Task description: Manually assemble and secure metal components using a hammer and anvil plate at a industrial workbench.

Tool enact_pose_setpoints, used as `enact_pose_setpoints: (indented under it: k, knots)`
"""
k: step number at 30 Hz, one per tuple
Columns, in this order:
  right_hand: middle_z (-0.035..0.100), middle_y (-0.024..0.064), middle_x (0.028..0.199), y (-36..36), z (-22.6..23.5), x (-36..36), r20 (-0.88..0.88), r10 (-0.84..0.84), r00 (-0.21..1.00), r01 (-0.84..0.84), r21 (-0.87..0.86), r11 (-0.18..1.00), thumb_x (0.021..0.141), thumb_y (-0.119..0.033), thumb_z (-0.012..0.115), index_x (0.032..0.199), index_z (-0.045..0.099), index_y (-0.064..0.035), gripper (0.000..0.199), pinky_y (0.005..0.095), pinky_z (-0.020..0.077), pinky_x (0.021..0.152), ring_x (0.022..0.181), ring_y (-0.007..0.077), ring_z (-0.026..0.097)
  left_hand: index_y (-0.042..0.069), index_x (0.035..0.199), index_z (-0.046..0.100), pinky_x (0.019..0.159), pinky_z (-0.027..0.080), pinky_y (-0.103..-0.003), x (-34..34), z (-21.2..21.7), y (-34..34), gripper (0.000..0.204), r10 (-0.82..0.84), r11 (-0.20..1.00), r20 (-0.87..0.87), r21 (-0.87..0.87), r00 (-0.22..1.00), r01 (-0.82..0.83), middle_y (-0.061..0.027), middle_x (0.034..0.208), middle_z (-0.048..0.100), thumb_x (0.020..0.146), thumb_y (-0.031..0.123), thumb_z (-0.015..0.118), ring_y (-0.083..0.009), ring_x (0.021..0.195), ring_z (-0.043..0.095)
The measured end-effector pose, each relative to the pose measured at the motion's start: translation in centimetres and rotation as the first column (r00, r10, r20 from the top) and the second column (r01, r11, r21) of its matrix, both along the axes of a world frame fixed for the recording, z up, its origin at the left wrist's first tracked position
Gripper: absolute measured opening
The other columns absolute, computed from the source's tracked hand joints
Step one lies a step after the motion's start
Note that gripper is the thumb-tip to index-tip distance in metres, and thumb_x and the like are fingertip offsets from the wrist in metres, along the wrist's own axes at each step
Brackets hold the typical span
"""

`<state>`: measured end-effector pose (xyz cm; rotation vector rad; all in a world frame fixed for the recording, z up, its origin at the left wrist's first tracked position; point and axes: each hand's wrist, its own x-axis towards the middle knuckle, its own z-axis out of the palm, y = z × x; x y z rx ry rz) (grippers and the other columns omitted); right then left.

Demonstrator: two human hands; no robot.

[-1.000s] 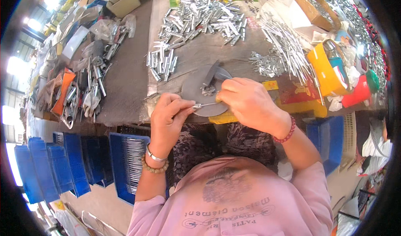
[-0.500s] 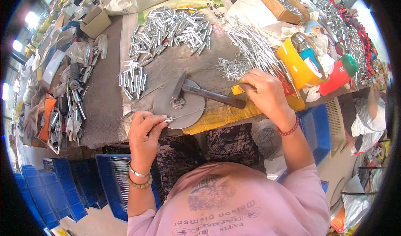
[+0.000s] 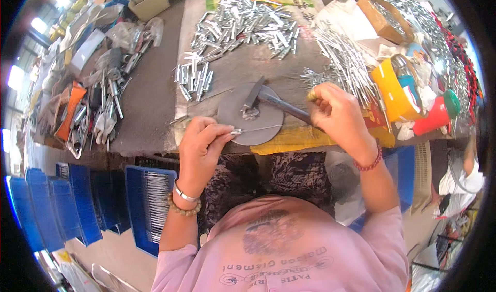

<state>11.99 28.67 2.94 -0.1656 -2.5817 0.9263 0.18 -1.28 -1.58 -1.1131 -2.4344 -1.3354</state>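
My left hand [image 3: 202, 141] is closed in a pinch on a small silvery metal fitting [image 3: 236, 132]. From the fitting a thin metal rod [image 3: 266, 128] reaches right across a round grey metal plate [image 3: 227, 111]. A hammer [image 3: 279, 103] lies with its dark head over the plate and its handle slanting down to the right. My right hand [image 3: 338, 111] has its fingers curled over the end of that handle, which the hand partly hides. Something yellow shows at the fingertips of this hand; its kind is unclear.
Metal tubes [image 3: 248, 26] lie heaped beyond the plate, with a smaller group [image 3: 194, 80] nearer. Long thin rods [image 3: 346, 59] lie right, beside a yellow container [image 3: 395, 90] and red bottle [image 3: 431, 121]. Tools crowd the left. Blue bins [image 3: 135, 209] stand below the table edge.
The view has shifted, so the table appears farther right and higher. My right hand has come nearer and over the hammer handle's end. My left hand keeps its pinch on the fitting.
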Motion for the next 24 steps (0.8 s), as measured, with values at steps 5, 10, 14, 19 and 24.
enact_pose_setpoints:
  k: [5, 10, 14, 19, 24]
  knots:
    - [0.07, 0.0128, 0.097, -6.5, -0.4, -1.7, -0.159, 0.195, 0.968, -0.232, -0.263, 0.936, 0.093, 0.003, 0.079, 0.108, 0.073, 0.0002, 0.016, 0.0344, 0.058, 0.073, 0.081, 0.0239, 0.072, 0.007, 0.104, 0.082, 0.075, 0.053, -0.037, -0.1, 0.0, 0.0, 0.022, -0.023, 0.999, -0.021, 0.026, 1.0, 0.024, -0.0078, 0.092, 0.065, 0.084, 0.004, 0.088, -0.0267, 0.085, 0.066]
    - [0.069, 0.0132, 0.105, -9.4, -3.6, -3.7, -0.343, 0.219, 0.913, -0.287, -0.161, 0.944, 0.086, 0.006, 0.08, 0.101, 0.07, -0.0007, 0.019, 0.0401, 0.0563, 0.084, 0.096, 0.033, 0.07, 0.007, 0.107, 0.083, 0.081, 0.054, -0.035, -0.2, -0.2, -0.3, 0.023, -0.032, 0.999, 0.001, -0.015, 0.999, 0.032, -0.0086, 0.096, 0.067, 0.086, 0.001, 0.086, -0.027, 0.091, 0.067]
    - [0.07, 0.0105, 0.11, -10.1, -4.6, -4.1, -0.329, 0.193, 0.925, -0.241, -0.112, 0.964, 0.084, 0.005, 0.08, 0.099, 0.07, -0.0023, 0.02, 0.0432, 0.0508, 0.096, 0.107, 0.0321, 0.068, 0.008, 0.102, 0.08, 0.074, 0.054, -0.04, -0.1, -0.1, 0.0, 0.022, -0.014, 1.0, -0.033, 0.02, 0.999, 0.014, -0.0082, 0.092, 0.066, 0.082, 0.003, 0.089, -0.0298, 0.087, 0.067]
    - [0.07, 0.0088, 0.111, -10.1, -4.7, -4.3, -0.304, 0.215, 0.928, -0.251, -0.086, 0.964, 0.084, 0.003, 0.08, 0.099, 0.071, -0.0033, 0.019, 0.0429, 0.0492, 0.097, 0.108, 0.0308, 0.067, 0.006, 0.107, 0.082, 0.078, 0.055, -0.035, -0.2, -0.3, -0.5, 0.025, -0.026, 1.0, -0.017, -0.008, 1.0, 0.026, -0.0092, 0.096, 0.067, 0.084, -0.002, 0.086, -0.0272, 0.088, 0.068]
    - [0.07, 0.008, 0.111, -10.1, -4.6, -4.3, -0.285, 0.229, 0.931, -0.254, -0.053, 0.966, 0.084, 0.002, 0.08, 0.099, 0.071, -0.0038, 0.019, 0.0432, 0.0494, 0.096, 0.108, 0.0303, 0.068, 0.005, 0.106, 0.082, 0.078, 0.055, -0.035, -0.1, -0.1, -0.3, 0.025, -0.024, 1.0, -0.02, 0.005, 1.0, 0.024, -0.0095, 0.095, 0.068, 0.083, -0.003, 0.087, -0.0277, 0.088, 0.068]
